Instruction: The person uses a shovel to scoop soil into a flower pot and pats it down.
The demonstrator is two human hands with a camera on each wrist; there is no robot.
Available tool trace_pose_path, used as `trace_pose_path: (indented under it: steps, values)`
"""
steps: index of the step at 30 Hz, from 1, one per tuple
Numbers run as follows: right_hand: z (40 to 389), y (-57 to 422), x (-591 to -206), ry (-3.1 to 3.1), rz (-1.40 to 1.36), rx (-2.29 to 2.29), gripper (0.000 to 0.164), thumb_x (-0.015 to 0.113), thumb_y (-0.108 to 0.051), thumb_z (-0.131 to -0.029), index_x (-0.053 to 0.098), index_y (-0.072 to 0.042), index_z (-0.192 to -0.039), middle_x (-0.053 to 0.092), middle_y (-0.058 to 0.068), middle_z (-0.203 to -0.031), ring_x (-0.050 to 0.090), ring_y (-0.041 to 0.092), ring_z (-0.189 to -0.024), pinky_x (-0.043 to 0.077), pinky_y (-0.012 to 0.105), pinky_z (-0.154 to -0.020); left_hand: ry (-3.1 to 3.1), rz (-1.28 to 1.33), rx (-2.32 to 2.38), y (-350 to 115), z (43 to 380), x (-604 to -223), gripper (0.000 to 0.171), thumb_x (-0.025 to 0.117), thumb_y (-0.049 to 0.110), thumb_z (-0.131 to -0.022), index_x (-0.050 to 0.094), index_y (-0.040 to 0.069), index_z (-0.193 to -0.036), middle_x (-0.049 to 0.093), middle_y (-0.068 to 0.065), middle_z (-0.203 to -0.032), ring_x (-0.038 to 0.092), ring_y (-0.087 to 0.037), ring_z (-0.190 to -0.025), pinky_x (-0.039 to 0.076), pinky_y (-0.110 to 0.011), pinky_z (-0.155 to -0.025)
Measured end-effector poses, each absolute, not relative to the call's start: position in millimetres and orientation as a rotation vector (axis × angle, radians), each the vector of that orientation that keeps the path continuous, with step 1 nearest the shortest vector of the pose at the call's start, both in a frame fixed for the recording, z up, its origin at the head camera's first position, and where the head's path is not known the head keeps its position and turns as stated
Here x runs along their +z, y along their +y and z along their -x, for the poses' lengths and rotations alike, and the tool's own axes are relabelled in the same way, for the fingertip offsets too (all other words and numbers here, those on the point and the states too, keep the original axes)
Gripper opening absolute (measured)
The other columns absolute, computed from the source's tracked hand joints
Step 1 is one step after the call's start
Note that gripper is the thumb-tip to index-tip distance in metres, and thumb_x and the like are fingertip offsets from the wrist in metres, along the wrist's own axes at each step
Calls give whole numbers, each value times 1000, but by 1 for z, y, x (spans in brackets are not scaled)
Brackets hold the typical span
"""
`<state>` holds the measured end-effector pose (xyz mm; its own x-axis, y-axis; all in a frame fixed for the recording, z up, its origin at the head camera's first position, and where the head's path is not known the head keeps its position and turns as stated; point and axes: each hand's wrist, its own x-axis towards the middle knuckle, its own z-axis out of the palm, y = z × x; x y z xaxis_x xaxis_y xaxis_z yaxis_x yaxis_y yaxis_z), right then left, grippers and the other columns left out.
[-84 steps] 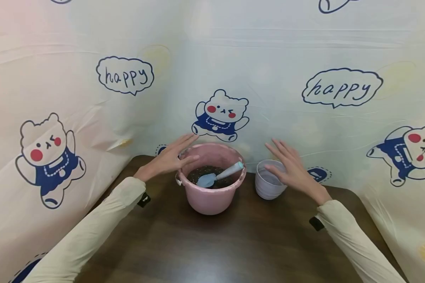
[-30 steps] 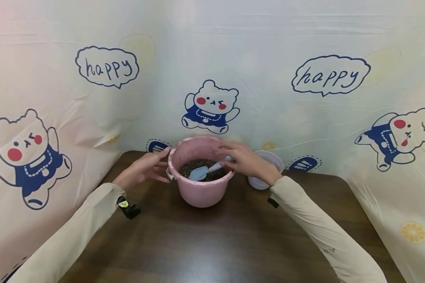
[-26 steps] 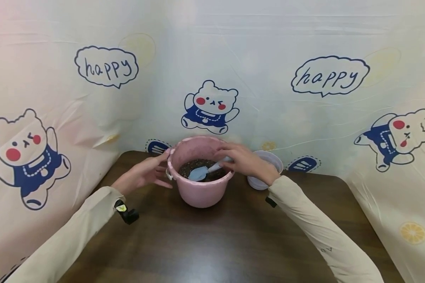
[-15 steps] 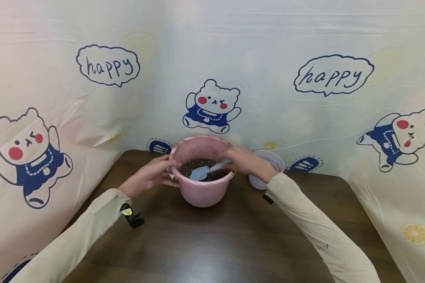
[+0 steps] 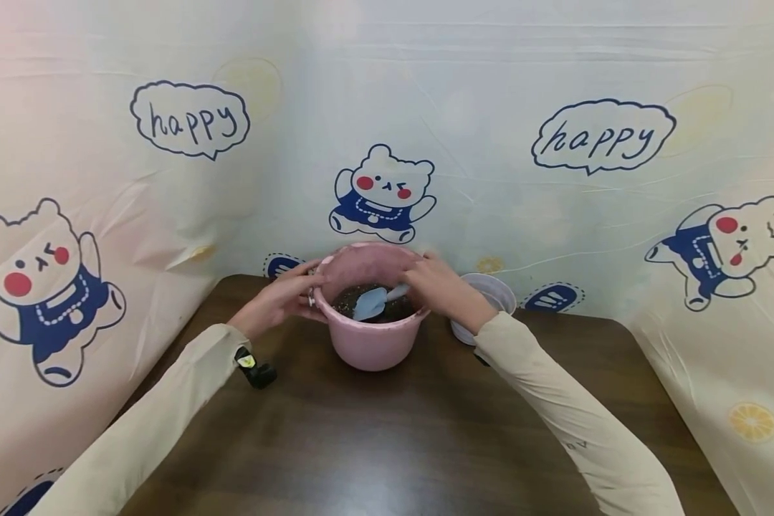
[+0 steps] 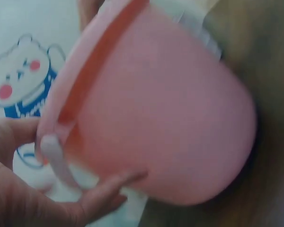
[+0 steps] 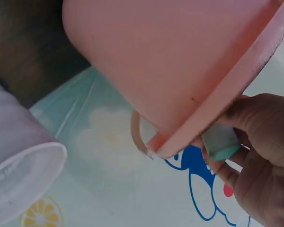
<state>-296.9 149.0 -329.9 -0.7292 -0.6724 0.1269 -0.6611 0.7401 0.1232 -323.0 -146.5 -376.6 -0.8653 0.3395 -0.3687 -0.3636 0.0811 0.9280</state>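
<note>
The left hand (image 5: 277,301) holds the pink bucket (image 5: 374,347), the right hand (image 5: 448,292) grips the blue trowel (image 5: 370,304); the backdrop cloth (image 5: 490,57) reads "happy" twice.

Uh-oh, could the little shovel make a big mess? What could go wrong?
Maybe! The right hand holds the blue shovel inside the pink bucket, so a fast lift might fling dark soil over the rim. The white pot stands close by the right wrist, so a bump could knock it over. And if the left hand slipped off the bucket's rim, a hard push might make the bucket slide or tip.
</note>
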Motion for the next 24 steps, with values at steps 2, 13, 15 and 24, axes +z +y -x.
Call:
trace_pose_path:
  steps: [2, 13, 15, 24]
  values:
    - [299, 147, -329, -2750, -1044, -236, 16, 75, -13, -96, 79, -11, -111, 76, 5, -107, 66, 24, -104, 47, 40, -95, 1823, 69, 1871, -144, 311, -374, 82, 57, 26, -107, 5, 22, -170, 25, -29, -165, 43, -46, -140, 54, -64, -103]
    - [297, 143, -326, -2795, -944, -497, 10, 76, -16, -96, 80, -10, -103, 70, 11, -117, 57, 30, -116, 45, 44, -91, 1735, 14, 1915, -128, 281, -364, 80, 52, 15, -108, 4, 28, -170, 19, -25, -171, 38, -52, -146, 49, -64, -107]
    - [298, 142, -326, -2836, -910, -477, 8, 72, -13, -98, 79, -9, -100, 69, 13, -119, 56, 32, -121, 44, 47, -94, 1716, 16, 1915, -128, 290, -364, 80, 50, 13, -107, 4, 28, -170, 18, -27, -170, 37, -51, -147, 47, -65, -109]
    - [305, 137, -325, -2913, -833, -540, 25, 74, -23, -99, 75, -5, -115, 67, 16, -131, 54, 35, -131, 42, 56, -108, 1604, 5, 1956, -133, 315, -376, 79, 47, 13, -108, 1, 31, -170, 6, -27, -172, 22, -51, -155, 42, -71, -110]
